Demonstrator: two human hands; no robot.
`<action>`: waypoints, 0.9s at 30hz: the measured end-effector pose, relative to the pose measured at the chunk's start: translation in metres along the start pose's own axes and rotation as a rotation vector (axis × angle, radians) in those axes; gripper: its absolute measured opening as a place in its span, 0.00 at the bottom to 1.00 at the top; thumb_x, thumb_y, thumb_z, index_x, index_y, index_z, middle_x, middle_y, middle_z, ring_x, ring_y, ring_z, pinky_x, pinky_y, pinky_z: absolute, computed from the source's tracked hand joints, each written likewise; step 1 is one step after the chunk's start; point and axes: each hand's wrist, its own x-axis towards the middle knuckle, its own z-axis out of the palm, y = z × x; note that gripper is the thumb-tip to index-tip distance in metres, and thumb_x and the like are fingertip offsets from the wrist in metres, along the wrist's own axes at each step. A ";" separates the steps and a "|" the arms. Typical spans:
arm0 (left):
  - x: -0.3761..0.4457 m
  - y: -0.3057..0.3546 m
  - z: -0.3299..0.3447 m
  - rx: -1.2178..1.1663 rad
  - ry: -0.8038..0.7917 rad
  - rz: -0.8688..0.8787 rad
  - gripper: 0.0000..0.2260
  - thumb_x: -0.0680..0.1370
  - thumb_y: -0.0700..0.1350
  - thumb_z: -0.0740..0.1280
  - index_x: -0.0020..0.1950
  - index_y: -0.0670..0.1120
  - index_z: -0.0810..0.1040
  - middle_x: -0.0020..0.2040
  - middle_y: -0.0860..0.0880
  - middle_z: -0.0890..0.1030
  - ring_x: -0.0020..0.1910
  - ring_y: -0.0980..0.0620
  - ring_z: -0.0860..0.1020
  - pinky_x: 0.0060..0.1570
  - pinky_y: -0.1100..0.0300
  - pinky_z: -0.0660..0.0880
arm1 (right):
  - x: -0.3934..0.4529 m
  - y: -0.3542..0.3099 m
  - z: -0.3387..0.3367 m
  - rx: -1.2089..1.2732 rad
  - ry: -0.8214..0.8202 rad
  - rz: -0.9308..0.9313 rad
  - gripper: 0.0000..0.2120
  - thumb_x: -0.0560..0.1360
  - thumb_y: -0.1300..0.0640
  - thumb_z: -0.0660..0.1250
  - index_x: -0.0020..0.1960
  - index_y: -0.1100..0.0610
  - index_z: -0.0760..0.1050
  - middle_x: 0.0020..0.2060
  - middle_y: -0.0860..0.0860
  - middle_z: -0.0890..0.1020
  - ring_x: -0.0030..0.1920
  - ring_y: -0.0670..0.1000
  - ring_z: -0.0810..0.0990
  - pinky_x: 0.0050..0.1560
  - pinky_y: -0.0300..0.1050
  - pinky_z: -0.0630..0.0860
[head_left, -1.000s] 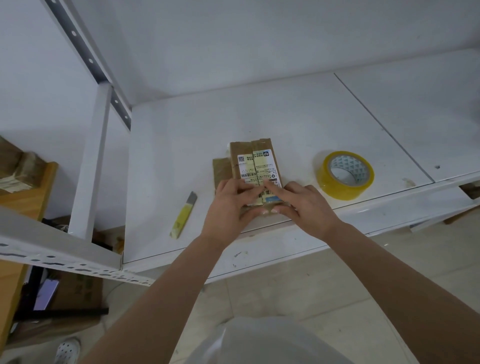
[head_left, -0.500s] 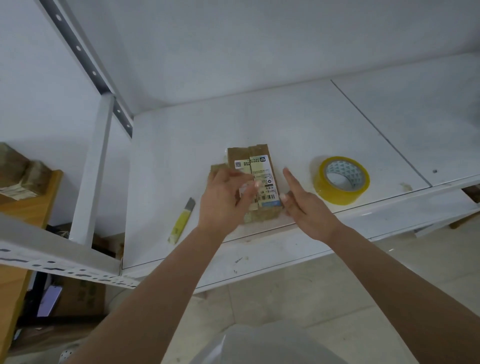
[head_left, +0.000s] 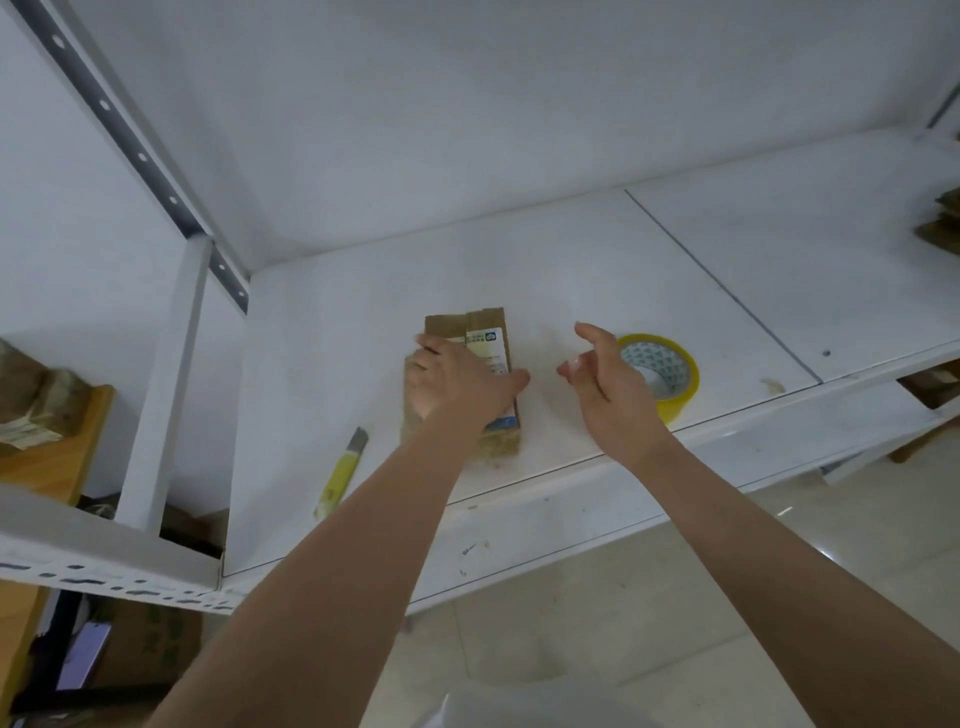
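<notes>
One left hand (head_left: 457, 379), one right hand (head_left: 613, 397), one brown parcel (head_left: 451, 326), one roll of yellow tape (head_left: 681, 396), one yellow utility knife (head_left: 340, 473).

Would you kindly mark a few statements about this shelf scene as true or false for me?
1. The left hand lies on the parcel. True.
2. The right hand holds the tape roll. False: it hovers empty next to the roll, fingers relaxed.
3. The utility knife lies to the left of the parcel. True.
4. The tape roll stands on its edge. False: it lies flat on the shelf.
</notes>
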 end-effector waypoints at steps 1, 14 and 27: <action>0.003 0.000 -0.012 -0.007 0.039 0.056 0.60 0.64 0.66 0.72 0.77 0.33 0.40 0.74 0.37 0.60 0.72 0.38 0.61 0.68 0.48 0.63 | 0.003 -0.003 -0.004 0.024 0.062 0.004 0.19 0.83 0.58 0.56 0.73 0.59 0.62 0.49 0.49 0.79 0.51 0.53 0.79 0.50 0.41 0.70; 0.013 -0.043 -0.090 0.935 0.073 1.293 0.50 0.68 0.39 0.70 0.78 0.61 0.39 0.78 0.46 0.50 0.76 0.38 0.43 0.75 0.40 0.46 | 0.026 -0.044 -0.015 0.114 -0.053 -0.030 0.16 0.82 0.53 0.59 0.68 0.54 0.71 0.51 0.53 0.82 0.54 0.51 0.79 0.56 0.47 0.73; 0.011 -0.086 -0.054 0.294 -0.036 1.025 0.30 0.76 0.28 0.59 0.76 0.49 0.66 0.78 0.47 0.61 0.78 0.45 0.54 0.73 0.47 0.61 | -0.014 -0.014 0.034 -0.053 -0.343 0.117 0.30 0.77 0.53 0.68 0.74 0.44 0.59 0.61 0.50 0.77 0.59 0.52 0.77 0.60 0.47 0.75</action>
